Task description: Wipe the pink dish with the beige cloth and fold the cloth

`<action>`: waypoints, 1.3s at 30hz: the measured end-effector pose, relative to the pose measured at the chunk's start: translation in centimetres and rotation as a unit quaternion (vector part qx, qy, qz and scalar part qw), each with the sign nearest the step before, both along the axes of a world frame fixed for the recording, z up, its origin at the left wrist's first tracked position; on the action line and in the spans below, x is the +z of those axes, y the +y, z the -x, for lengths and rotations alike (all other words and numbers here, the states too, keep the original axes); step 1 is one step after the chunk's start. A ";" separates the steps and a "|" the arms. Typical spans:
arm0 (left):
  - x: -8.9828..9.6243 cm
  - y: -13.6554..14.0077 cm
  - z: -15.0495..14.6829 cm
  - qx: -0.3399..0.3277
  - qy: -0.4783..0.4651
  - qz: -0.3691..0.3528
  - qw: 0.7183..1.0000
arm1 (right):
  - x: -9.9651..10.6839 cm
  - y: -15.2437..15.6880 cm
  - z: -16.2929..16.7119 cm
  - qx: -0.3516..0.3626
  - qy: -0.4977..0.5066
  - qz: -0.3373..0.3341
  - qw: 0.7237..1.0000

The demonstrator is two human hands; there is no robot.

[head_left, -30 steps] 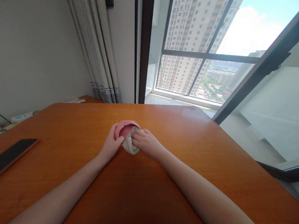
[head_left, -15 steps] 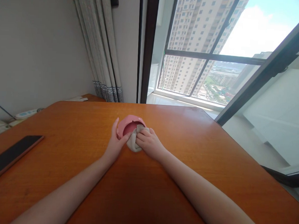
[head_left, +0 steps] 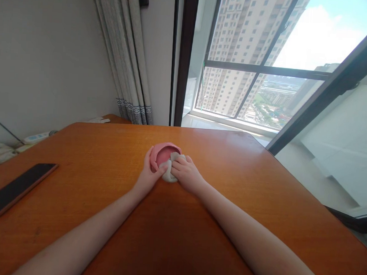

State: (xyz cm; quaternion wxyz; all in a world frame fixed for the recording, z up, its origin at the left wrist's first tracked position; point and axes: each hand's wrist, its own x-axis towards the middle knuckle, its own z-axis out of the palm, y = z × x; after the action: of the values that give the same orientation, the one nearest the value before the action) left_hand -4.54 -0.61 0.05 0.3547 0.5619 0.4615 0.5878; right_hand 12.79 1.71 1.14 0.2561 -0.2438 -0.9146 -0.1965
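A pink bowl-like container (head_left: 164,154) is tilted with its hollow side toward me, over the middle of the wooden table. My left hand (head_left: 150,172) grips it from the left, fingers behind its outer wall and thumb at its lower front edge, against the cloth. Bunched in my right hand (head_left: 186,172) is a pale grey cloth (head_left: 168,173), which lies over the container's lower right rim and partly reaches its inside. My right fingers are closed on the cloth and cover part of it.
On the left of the wooden table (head_left: 115,150) lies a black phone (head_left: 17,190) with a reddish-brown edge. A white remote-like object (head_left: 35,138) rests beyond the table's left edge. Behind the table are a grey curtain (head_left: 126,60) and a large window.
The pink container has turned slightly, showing more of its inside, and sits a little to the right. My left fingers, earlier raised, now lie closer round its side. The cloth has shifted slightly.
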 end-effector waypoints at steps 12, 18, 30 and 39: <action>0.4 1.0 1.4 -0.028 0.064 -0.034 0.997 | 0.7 0.4 -0.9 0.037 -0.024 0.015 0.999; -0.4 0.1 -0.6 0.008 -0.117 0.015 0.993 | -0.3 -0.9 1.3 -0.022 0.031 0.041 0.998; 0.0 0.5 0.2 0.017 -0.075 0.037 0.996 | -0.3 0.2 0.2 0.016 0.005 0.059 0.998; -1.0 1.0 0.8 0.013 -0.101 0.050 0.994 | -0.1 -0.7 0.5 0.064 0.166 0.119 0.977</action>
State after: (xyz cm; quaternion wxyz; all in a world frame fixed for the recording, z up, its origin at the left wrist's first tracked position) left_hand -5.37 0.40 -0.97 0.4189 0.4753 0.4598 0.6222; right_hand 12.33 0.97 1.04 0.3852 -0.2430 -0.8899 -0.0268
